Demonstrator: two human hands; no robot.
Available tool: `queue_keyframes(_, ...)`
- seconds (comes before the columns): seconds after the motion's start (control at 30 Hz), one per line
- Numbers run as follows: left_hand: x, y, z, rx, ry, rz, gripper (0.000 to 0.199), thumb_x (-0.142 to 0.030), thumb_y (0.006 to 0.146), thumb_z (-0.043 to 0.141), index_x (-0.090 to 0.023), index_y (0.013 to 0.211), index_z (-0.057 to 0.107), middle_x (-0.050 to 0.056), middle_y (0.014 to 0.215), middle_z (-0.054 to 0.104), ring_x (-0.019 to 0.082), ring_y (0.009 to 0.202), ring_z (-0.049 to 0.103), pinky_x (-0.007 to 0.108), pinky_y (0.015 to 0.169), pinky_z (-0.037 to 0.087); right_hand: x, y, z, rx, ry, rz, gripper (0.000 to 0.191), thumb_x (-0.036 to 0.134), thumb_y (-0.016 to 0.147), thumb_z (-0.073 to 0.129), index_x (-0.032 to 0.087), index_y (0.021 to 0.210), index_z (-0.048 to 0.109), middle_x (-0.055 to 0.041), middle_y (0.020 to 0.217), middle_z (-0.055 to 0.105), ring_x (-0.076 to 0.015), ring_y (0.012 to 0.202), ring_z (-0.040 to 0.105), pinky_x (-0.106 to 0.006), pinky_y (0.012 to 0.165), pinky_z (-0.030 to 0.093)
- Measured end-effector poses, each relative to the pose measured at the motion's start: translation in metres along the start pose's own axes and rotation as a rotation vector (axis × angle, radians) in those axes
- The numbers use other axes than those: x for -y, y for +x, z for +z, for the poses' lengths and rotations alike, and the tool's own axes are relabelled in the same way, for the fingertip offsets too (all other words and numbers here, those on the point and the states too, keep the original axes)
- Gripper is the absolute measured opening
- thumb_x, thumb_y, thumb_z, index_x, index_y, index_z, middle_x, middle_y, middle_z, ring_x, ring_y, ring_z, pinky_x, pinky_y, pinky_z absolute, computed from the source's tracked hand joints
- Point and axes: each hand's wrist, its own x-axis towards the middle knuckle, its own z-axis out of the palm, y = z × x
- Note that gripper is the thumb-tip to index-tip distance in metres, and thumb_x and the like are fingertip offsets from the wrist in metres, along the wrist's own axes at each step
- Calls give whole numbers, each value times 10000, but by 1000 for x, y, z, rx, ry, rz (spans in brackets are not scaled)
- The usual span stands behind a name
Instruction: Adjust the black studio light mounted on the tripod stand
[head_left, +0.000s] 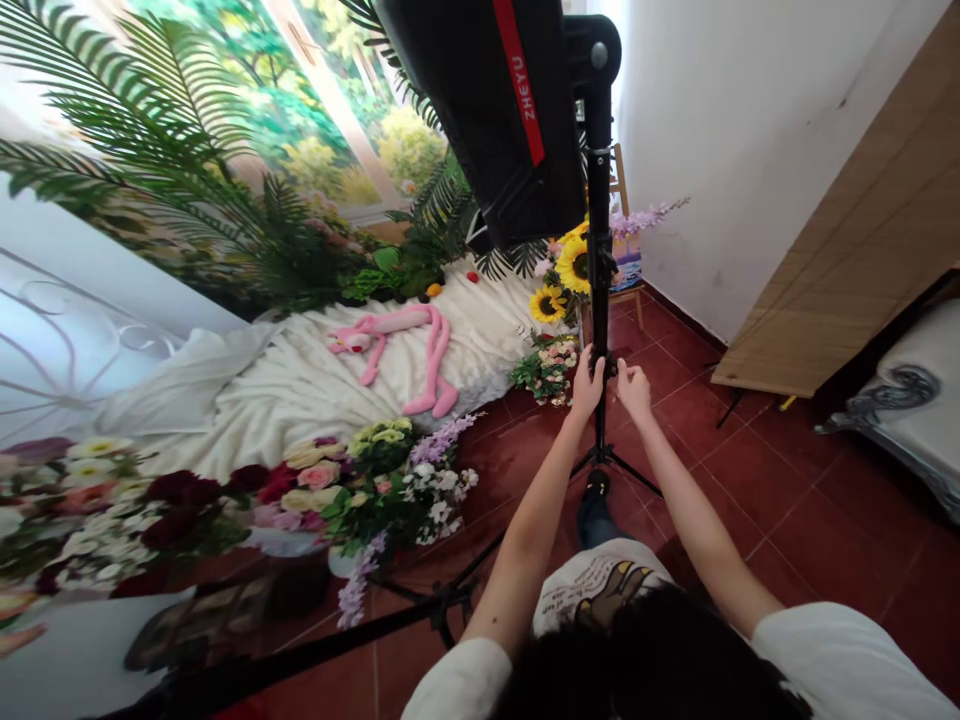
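A black light stand (598,330) rises upright in front of me. My left hand (588,384) is closed round its pole at the dark clamp joint. On the other side of the pole, my right hand (634,387) is pinched at the clamp's small knob (613,369), which the fingers partly hide. Atop the stand, a large black softbox (495,120) with a red "ZHEYU" strip tilts toward the upper left. The stand's spread legs (628,472) rest on the floor by my shoe.
White draped cloth (300,385) carries a pink plush toy (435,350). Sunflowers (574,264) and a small easel (639,308) are behind the stand. Flower bunches (322,480) line the left; a second black stand (442,600) lies low there. A tan panel (832,240) leans right, near a silver-grey sofa (915,390).
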Motion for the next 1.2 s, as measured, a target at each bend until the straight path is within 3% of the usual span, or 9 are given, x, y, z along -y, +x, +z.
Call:
queue_keyframes(0.1,24,-37,-24,67,-57,-128,386,-514,921,561,-169,1072,644,122,1099,715,168,1004,696,335,914,559,0,-3,3,-8,51,-30,539,761,918,356,249,838,507,27,491,586,-195,455,622,-288,560,450)
queue_keyframes(0.27,63,-121,-86,168,-31,-456,387,-521,883,587,-150,888,698,79,821,744,165,748,706,338,779,594,1,-21,19,-136,154,-26,618,794,907,270,221,989,485,5,583,619,-200,507,631,-297,561,468)
queue_keyframes(0.37,76,-167,-134,47,-23,-549,368,-535,847,620,-176,855,703,66,790,748,179,726,706,342,752,596,-2,-41,39,-79,186,3,610,807,881,298,226,970,463,22,577,589,-193,493,614,-296,547,471)
queue_keyframes(0.53,80,-230,-227,-259,11,-559,451,-604,782,647,-161,843,708,69,772,742,174,663,690,342,717,589,1,-86,91,314,204,-86,512,765,822,471,254,812,435,65,493,525,-157,431,552,-258,495,431)
queue_keyframes(0.67,63,-272,-303,-529,75,-498,525,-664,774,629,-152,857,714,73,770,742,163,657,676,322,705,570,23,-131,141,613,190,-189,443,688,828,516,251,794,454,67,484,522,-155,440,549,-256,514,432)
queue_keyframes(0.8,23,-305,-371,-873,214,-422,560,-705,825,543,-164,847,690,65,785,723,157,696,652,308,736,550,54,-183,184,866,119,-312,342,581,859,519,249,790,469,65,506,530,-155,467,560,-258,559,438)
queue_keyframes(0.97,-35,-323,-430,-1261,420,-245,484,-652,893,501,-181,884,611,57,855,673,159,798,641,296,797,540,93,-245,227,1133,7,-569,224,440,899,513,232,814,509,54,568,579,-147,535,578,-242,612,441)
queue_keyframes(1.07,-56,-318,-449,-1342,566,-150,447,-583,886,575,-170,1057,580,105,1048,639,173,928,638,309,859,543,122,-277,250,1242,-144,-780,192,386,932,523,208,875,566,26,646,643,-153,617,621,-238,649,450)
queue_keyframes(1.2,-60,-296,-462,-1253,737,-179,559,-479,826,703,-159,1237,502,179,1261,563,265,1193,581,422,1049,487,169,-311,276,1353,-355,-1134,201,312,985,507,181,1067,635,-42,882,747,-175,860,697,-248,777,483)
